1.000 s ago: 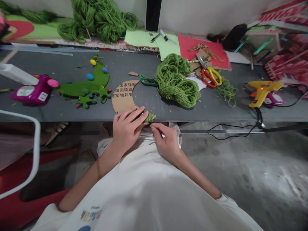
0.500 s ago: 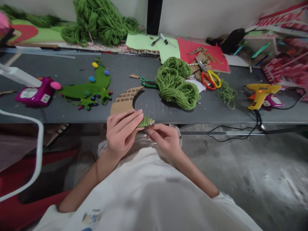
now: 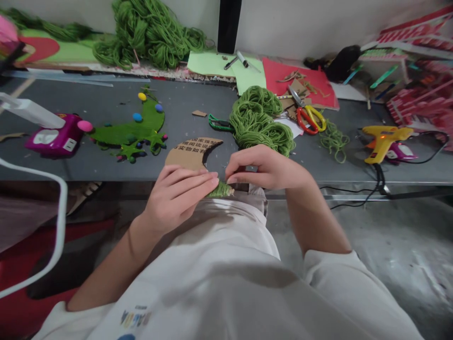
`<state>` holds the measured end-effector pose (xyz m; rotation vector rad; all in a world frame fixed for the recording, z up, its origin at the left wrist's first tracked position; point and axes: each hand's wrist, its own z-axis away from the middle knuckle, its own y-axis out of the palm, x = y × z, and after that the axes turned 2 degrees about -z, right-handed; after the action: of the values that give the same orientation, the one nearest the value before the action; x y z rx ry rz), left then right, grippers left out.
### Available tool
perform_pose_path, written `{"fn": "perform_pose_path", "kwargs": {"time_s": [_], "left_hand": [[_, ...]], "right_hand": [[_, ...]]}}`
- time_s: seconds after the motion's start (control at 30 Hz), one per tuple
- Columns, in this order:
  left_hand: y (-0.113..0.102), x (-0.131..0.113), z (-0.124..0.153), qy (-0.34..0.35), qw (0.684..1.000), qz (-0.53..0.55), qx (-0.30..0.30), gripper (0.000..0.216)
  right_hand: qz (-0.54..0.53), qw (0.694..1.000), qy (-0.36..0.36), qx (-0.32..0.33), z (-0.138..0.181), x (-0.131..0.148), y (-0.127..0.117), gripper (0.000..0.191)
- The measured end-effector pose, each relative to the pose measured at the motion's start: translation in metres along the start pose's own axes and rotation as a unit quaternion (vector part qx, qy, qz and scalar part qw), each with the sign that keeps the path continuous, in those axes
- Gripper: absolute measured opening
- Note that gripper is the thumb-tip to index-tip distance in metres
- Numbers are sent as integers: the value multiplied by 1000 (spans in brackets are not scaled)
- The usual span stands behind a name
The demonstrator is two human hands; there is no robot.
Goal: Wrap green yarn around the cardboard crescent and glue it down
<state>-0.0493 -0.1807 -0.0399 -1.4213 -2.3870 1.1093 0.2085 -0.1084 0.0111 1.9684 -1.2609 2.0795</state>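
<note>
A crescent-shaped piece of brown cardboard (image 3: 189,155) with dark printed characters is in my left hand (image 3: 179,196), whose fingers lie closed across its lower part. Green yarn (image 3: 221,190) is wound tightly around the near tip of the cardboard, with a frayed pale end sticking out. My right hand (image 3: 264,167) is above and right of that tip, thumb and forefinger pinched by the wound part. It seems to grip a strand of the yarn, though the strand is hardly visible. A loose skein of green yarn (image 3: 262,120) lies on the table just beyond my right hand.
Scissors (image 3: 306,115) and a yellow glue gun (image 3: 385,140) with a trailing cord lie to the right. A green-handled cutter (image 3: 220,123) touches the skein. On the left are a decorated green crescent (image 3: 129,127) and a purple power block (image 3: 54,136). The grey table's edge (image 3: 116,180) runs before me.
My right hand has risen from below the wrapped tip to above it, its forearm swinging out to the right. The cardboard and my left hand have shifted slightly right and down.
</note>
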Motion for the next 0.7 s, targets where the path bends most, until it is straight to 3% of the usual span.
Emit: {"fn": "perform_pose_path", "kwargs": {"time_s": [0.13, 0.3, 0.4, 0.57, 0.7], "left_hand": [[-1, 1, -3, 2, 1000, -17, 26, 40], [-14, -1, -23, 44, 997, -54, 28, 39], [-27, -6, -41, 77, 993, -83, 25, 30], [-53, -22, -63, 64, 989, -120, 55, 19], [-79, -42, -77, 94, 980, -146, 96, 21]], "right_hand": [[101, 993, -37, 52, -8, 15, -11, 18], [177, 983, -35, 43, -12, 35, -16, 17], [203, 978, -28, 24, -12, 53, -19, 18], [173, 985, -23, -21, -8, 84, -24, 24], [264, 963, -55, 17, -6, 107, -28, 28]]}}
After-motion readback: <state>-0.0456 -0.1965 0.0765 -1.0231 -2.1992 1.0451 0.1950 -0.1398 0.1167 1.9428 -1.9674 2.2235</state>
